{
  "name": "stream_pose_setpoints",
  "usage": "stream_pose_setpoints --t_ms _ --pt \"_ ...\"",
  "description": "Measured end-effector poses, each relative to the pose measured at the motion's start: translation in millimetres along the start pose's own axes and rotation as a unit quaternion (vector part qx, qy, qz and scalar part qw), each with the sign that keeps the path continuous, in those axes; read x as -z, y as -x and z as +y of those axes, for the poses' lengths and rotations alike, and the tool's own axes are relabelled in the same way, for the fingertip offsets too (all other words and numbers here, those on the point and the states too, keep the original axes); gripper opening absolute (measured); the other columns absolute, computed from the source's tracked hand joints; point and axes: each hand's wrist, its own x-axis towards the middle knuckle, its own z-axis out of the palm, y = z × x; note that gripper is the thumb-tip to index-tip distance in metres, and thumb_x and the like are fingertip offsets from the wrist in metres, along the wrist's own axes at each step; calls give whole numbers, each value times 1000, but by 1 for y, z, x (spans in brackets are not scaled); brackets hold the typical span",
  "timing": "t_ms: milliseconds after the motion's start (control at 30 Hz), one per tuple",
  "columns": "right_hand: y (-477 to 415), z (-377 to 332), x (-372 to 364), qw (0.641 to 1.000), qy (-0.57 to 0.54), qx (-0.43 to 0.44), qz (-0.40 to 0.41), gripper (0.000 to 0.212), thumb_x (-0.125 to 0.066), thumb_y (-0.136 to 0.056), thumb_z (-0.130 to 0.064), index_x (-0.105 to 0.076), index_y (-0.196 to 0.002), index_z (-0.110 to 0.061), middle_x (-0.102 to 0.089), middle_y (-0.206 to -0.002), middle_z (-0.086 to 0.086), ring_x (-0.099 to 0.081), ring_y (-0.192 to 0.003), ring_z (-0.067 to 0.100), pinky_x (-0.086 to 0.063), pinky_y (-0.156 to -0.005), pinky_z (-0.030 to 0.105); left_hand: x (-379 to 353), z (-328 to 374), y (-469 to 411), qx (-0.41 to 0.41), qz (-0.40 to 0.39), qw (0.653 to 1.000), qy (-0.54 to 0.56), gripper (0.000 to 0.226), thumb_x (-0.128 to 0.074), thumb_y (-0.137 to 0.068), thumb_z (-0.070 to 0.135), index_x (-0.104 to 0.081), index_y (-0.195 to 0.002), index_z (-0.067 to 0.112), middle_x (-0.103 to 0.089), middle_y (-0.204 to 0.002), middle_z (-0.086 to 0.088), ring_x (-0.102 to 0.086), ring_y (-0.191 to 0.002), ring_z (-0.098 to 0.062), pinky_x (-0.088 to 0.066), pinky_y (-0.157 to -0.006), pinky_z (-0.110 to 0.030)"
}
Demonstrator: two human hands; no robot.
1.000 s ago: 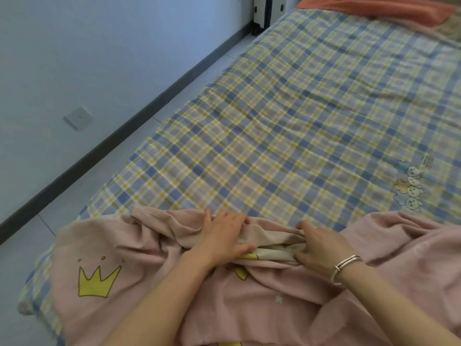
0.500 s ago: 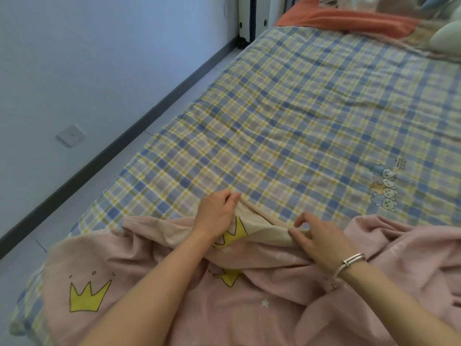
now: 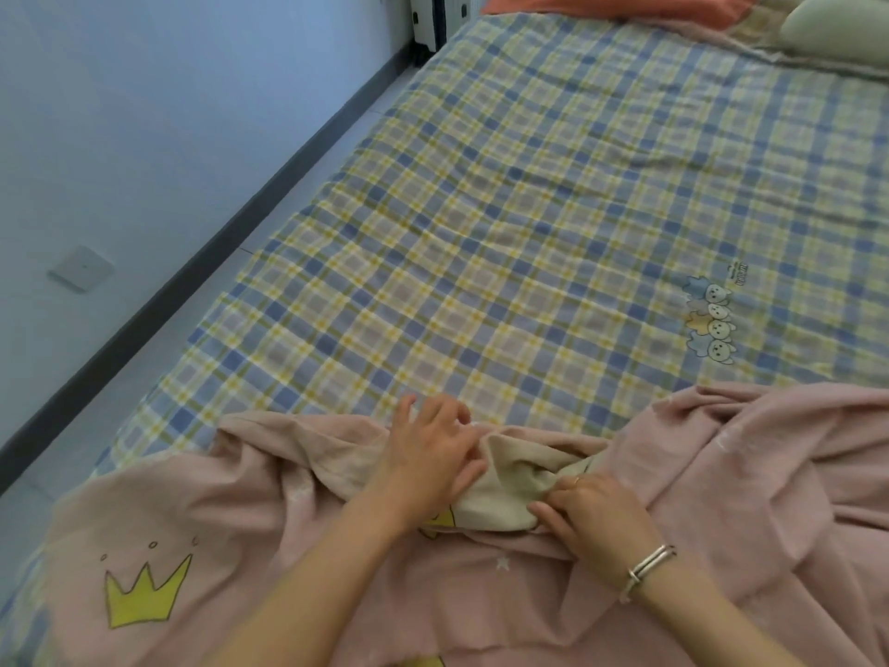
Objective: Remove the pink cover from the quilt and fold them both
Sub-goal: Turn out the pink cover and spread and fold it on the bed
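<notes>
Both hands have drawn together over the last half second. The left hand (image 3: pixel 433 454), which had been holding a cream flap up off the bed, now lies low on a bunched ridge of the pink cover (image 3: pixel 250 512), and the right hand (image 3: pixel 596 519) has closed in beside it.

We see the left fingers loosely spread over the fold, thumb against the cream layer (image 3: pixel 505 493). Whether they clasp cloth underneath, we cannot tell. The right hand, a silver bracelet (image 3: pixel 649 565) at its wrist, has its fingers curled and pinching that cream layer at its near edge.

Cover and contents sit crumpled at the near end of the bed, on the plaid sheet (image 3: pixel 529 223). A yellow crown print (image 3: pixel 144 594) faces up at near left. Whether the cream cloth is the quilt itself or the cover's underside, we cannot say.

We judge the fabric thin, soft and light, quick to wrinkle and slide and unable to hold a shape. The filling inside is probably bulkier and will drag. A good hold would be at the opening's hem, one hand gathering pink cloth and the other gripping the inner layer's edge or a corner. Pulling mid-panel would only bunch it further.
</notes>
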Motion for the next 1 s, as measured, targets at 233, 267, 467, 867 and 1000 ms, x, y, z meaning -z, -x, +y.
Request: stream_pose_setpoints --t_ms 233,267,467,867,1000 --pt "4 -4 13 996 -29 -83 27 16 -50 -69 -27 -65 -66 -23 -61 -61 -6 -52 -32 15 -31 -25 23 -18 13 11 -89 -33 992 -86 31 -63 -60 55 -68 -72 26 -64 -89 4 -46 -95 -15 -46 -85 -49" --pt "4 -2 11 995 -33 -89 24 10 -57 -65 -22 -67 -70 -22 -61 -64 -4 -51 -31 16 -31 -24 24 -18 13 13 -77 -59 991 -92 30 -58 -62 54 -69 -67 27 -64 -85 5 -52 -94 -16 -46 -86 -51" --pt "-2 0 21 985 -38 -115 -127 31 -46 -94 -26 -56 -122 -36 -46 -131 -6 -63 -98 19 -50 -72 34 -20 22 18 -54 -117 984 -123 22 -84 -49 44 -69 -49 28 -64 -60 12 -66 -74 -11 -47 -85 -59" --pt "-25 2 72 975 -171 -132 -53 29 -48 -90 -30 -71 -103 -19 -59 -126 -8 -59 -112 18 -42 -94 28 2 47 -8 33 -86 995 -38 36 -38 -75 42 -71 -74 28 -69 -72 15 -65 -74 -10 -48 -85 -61" --pt "-44 14 114 976 -157 -150 -30 22 -54 -91 -24 -70 -105 -20 -55 -129 -14 -52 -116 10 -37 -97 23 45 45 -36 112 -37 980 160 31 -48 -93 35 -71 -102 17 -72 -98 3 -62 -93 -15 -24 -110 -32"
